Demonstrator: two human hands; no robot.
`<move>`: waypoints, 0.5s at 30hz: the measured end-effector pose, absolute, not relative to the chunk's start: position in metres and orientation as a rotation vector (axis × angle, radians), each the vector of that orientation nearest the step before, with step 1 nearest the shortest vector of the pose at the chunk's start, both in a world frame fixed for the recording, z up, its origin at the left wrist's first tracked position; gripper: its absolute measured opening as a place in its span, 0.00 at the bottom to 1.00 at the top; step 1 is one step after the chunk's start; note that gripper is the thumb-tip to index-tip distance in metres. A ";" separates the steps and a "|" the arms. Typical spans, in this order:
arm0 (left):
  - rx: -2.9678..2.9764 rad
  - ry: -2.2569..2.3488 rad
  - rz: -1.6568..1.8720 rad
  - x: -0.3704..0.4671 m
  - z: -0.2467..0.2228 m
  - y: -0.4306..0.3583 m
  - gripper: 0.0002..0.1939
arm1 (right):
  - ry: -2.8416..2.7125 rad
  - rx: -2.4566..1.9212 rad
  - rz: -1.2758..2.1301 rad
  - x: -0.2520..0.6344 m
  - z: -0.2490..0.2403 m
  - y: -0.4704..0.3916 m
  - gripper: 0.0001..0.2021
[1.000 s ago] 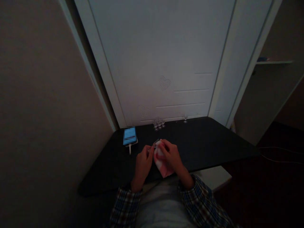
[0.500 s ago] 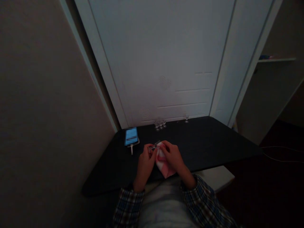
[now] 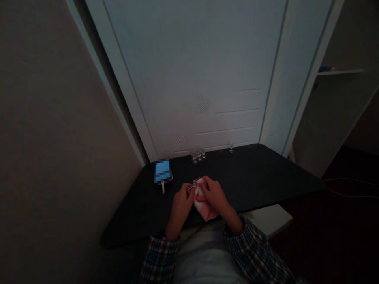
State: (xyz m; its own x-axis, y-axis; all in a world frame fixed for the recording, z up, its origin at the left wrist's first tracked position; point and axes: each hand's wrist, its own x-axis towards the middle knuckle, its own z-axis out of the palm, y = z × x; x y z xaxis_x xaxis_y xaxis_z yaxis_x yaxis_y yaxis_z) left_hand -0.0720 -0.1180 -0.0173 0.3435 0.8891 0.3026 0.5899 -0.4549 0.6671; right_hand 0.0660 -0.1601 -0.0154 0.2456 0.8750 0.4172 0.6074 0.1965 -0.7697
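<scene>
Close together over the front part of the dark table (image 3: 237, 177), both my hands are closed. My left hand (image 3: 181, 203) pinches a small clear glass (image 3: 192, 187). A pink and white cloth (image 3: 204, 205) hangs from my right hand (image 3: 215, 194), whose fingers press it against the glass. Much of the glass is hidden by the fingers and cloth. Several small clear stemmed glasses (image 3: 198, 155) stand grouped at the table's back edge, and a single glass (image 3: 231, 148) stands to their right.
A device with a pixelated blue screen (image 3: 162, 171) lies at the table's back left, with a white handle or stick (image 3: 163, 187) toward me. White panels (image 3: 192, 71) rise behind the table. A white surface (image 3: 271, 219) shows below the front edge at right.
The glass has turned slightly between my hands, and its end shows less beyond the fingers. The view has shifted a little. My right hand still holds the cloth.
</scene>
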 end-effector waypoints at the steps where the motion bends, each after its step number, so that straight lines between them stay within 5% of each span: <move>1: 2.171 1.288 0.909 -0.072 -0.017 -0.118 0.14 | -1.451 -1.507 0.335 0.066 -0.015 -0.160 0.10; 15: 2.157 1.229 0.949 -0.074 -0.018 -0.119 0.14 | -1.487 -1.514 0.325 0.066 -0.022 -0.156 0.10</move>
State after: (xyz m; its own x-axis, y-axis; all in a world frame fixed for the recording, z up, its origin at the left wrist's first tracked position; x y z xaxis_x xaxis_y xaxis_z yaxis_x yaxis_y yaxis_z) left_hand -0.0740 -0.1186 -0.0175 0.3566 0.8734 0.3315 0.5414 -0.4824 0.6886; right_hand 0.0656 -0.1562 -0.0217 0.2238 0.8815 0.4159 0.6273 0.1963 -0.7536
